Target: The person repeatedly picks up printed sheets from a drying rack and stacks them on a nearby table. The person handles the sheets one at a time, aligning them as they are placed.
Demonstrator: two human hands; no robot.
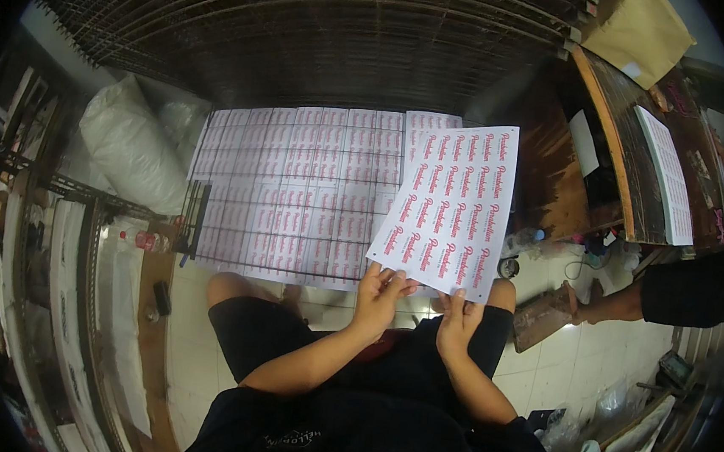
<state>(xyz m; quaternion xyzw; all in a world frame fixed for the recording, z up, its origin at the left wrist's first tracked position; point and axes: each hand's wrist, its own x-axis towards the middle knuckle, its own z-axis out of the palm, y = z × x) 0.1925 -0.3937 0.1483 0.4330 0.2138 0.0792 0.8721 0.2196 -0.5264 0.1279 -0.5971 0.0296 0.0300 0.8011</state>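
Observation:
A white printed sheet (447, 207) with rows of red lettering is held up in front of me, slightly turned. My left hand (382, 291) pinches its lower left corner between thumb and fingers. Near the lower right corner, my right hand (458, 319) grips the bottom edge, thumb on top. Behind the held sheet, more sheets with the same red print (296, 195) lie side by side on a wire drying rack. The held sheet covers part of the right end of that rack.
Dark wire shelves (326, 36) rise above the laid sheets. On the right, a wooden table (603, 134) carries a stack of printed sheets (665, 178). Another person's leg (619, 307) reaches in below it. A stuffed white plastic bag (126, 144) stands at the left.

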